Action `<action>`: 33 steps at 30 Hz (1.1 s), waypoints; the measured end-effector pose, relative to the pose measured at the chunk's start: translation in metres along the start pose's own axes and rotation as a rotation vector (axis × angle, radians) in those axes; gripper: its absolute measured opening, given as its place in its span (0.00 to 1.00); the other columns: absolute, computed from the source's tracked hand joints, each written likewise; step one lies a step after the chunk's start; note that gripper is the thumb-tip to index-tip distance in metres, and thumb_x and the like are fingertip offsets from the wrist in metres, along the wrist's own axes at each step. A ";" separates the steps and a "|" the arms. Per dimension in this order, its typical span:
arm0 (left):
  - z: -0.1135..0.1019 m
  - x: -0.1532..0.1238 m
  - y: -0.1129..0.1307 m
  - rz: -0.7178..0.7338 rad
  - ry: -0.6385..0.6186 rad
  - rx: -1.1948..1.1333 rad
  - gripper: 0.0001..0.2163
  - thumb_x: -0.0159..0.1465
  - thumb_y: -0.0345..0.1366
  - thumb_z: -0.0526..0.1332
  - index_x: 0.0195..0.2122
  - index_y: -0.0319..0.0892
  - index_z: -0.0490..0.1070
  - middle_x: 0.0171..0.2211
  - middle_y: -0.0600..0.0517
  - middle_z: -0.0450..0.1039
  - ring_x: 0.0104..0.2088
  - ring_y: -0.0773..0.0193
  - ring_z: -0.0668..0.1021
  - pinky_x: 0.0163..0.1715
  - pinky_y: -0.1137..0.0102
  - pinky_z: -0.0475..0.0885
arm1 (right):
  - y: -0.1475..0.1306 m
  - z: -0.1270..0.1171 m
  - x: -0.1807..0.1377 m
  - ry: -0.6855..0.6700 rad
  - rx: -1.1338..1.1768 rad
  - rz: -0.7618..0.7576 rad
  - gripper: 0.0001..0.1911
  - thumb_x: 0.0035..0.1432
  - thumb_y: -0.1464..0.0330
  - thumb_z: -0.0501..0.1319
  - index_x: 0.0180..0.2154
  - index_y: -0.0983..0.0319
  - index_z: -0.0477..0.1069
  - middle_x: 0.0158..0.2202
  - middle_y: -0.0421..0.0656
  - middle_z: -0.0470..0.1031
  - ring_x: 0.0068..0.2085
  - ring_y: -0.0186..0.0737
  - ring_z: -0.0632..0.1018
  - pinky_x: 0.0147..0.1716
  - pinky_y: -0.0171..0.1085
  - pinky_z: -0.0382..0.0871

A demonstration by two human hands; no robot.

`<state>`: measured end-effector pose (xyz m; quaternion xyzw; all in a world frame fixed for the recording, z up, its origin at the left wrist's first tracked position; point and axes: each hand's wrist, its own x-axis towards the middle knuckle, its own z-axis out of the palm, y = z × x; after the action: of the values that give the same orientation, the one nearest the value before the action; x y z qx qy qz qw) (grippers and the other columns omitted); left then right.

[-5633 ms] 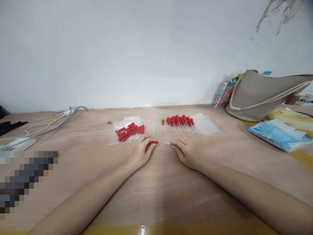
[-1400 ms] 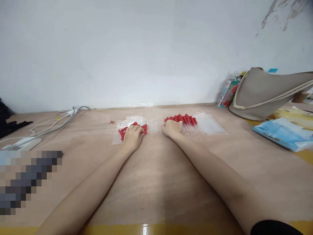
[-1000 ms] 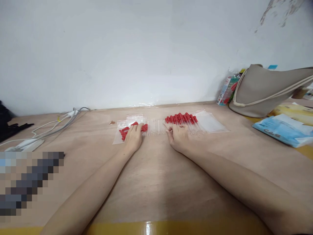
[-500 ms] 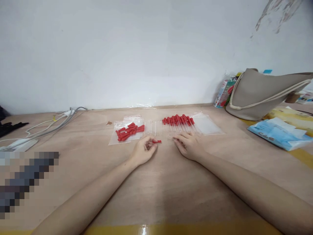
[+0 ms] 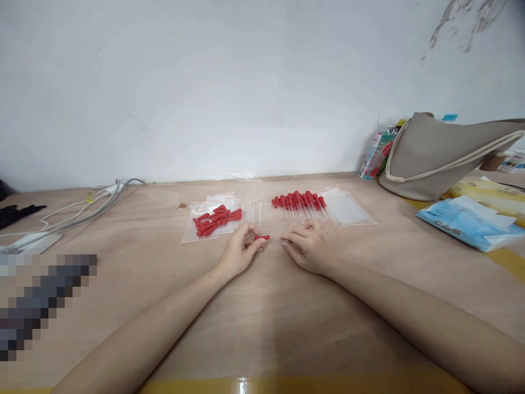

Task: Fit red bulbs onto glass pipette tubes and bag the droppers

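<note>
My left hand (image 5: 239,251) pinches a red rubber dropper bulb (image 5: 262,237), its open end facing right. Between the fingertips of my right hand (image 5: 305,247) is a thin clear glass dropper tube (image 5: 274,237), whose left end meets the bulb's mouth; how far it sits inside I cannot tell. Beyond my left hand, loose red bulbs (image 5: 217,219) lie on a clear plastic bag (image 5: 189,232). Several bare glass tubes (image 5: 257,213) lie side by side in the middle. Past my right hand is a row of droppers with red bulbs on them (image 5: 298,201).
Another clear bag (image 5: 350,209) lies right of the droppers. Farther right are a blue tissue pack (image 5: 467,221), a grey bag with a cord (image 5: 441,158) and a clear bottle (image 5: 375,153). Cables (image 5: 96,205) and a power strip (image 5: 36,241) lie on the left.
My right hand has moved left with the glass tube, and the tube's end now meets the bulb. My left hand stays nearly in place.
</note>
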<state>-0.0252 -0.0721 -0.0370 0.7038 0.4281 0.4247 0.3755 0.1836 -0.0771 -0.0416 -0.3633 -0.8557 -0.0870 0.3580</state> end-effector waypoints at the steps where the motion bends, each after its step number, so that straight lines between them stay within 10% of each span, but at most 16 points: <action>1: 0.000 0.000 -0.001 0.005 -0.006 0.002 0.10 0.58 0.39 0.59 0.36 0.40 0.61 0.31 0.52 0.71 0.27 0.67 0.77 0.29 0.72 0.72 | -0.001 0.000 0.000 -0.002 0.005 -0.008 0.11 0.60 0.68 0.51 0.36 0.62 0.71 0.31 0.42 0.75 0.30 0.32 0.71 0.38 0.39 0.52; 33: -0.003 -0.010 0.007 0.426 -0.182 0.505 0.07 0.62 0.35 0.55 0.35 0.39 0.70 0.29 0.50 0.70 0.29 0.66 0.71 0.30 0.72 0.66 | -0.010 -0.003 0.008 -0.217 -0.007 -0.124 0.14 0.60 0.69 0.48 0.30 0.63 0.71 0.25 0.39 0.70 0.23 0.30 0.62 0.32 0.37 0.47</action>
<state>-0.0283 -0.0830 -0.0323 0.8833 0.3276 0.3096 0.1290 0.1743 -0.0809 -0.0332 -0.3182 -0.9099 -0.0721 0.2561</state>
